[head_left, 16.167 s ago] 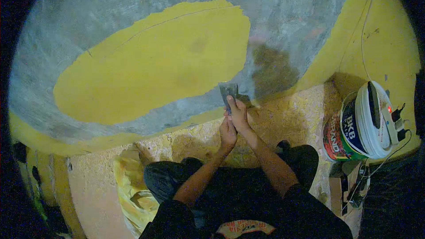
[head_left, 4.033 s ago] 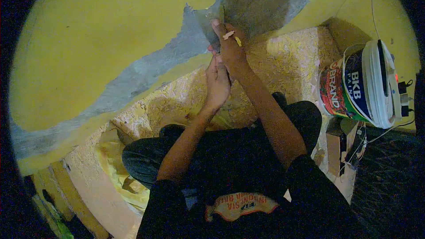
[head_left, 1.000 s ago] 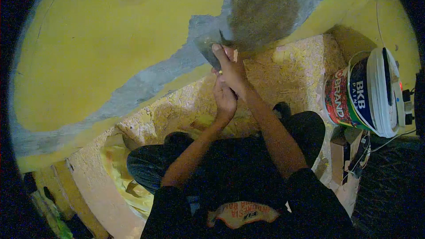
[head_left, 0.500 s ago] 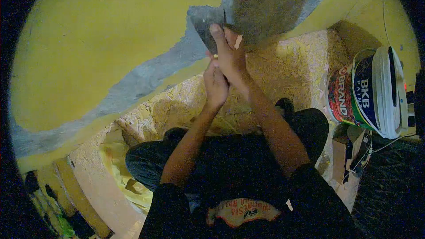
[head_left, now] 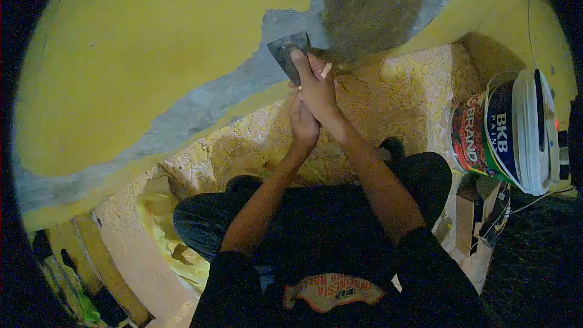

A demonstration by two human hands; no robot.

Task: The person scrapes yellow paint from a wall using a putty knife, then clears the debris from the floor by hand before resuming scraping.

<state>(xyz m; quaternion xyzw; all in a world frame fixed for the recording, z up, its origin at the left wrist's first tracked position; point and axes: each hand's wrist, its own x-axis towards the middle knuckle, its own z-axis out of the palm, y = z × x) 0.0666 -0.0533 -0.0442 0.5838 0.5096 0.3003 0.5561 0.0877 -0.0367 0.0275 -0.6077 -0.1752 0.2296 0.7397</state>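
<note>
A dark flat scraper blade (head_left: 285, 50) points up and left in front of the yellow wall (head_left: 152, 48), over the grey scraped band (head_left: 206, 106). My right hand (head_left: 317, 85) is closed around its handle, thumb lying on the blade. Just below, my left hand (head_left: 303, 121) presses against the right hand's wrist side, its fingers partly hidden; whether it grips the handle's end cannot be seen. A small pale flake shows beside the right hand's fingers.
On the right a BKB paint bucket (head_left: 501, 130) stands with a cable near it. Paint flakes cover the floor (head_left: 388, 103) between wall and my crossed legs. A yellow plastic sheet (head_left: 167, 231) lies lower left, near boards (head_left: 112, 267).
Both hands and the scraper have moved slightly down, away from the upper part of the grey band. The blade has tilted further to the left.
</note>
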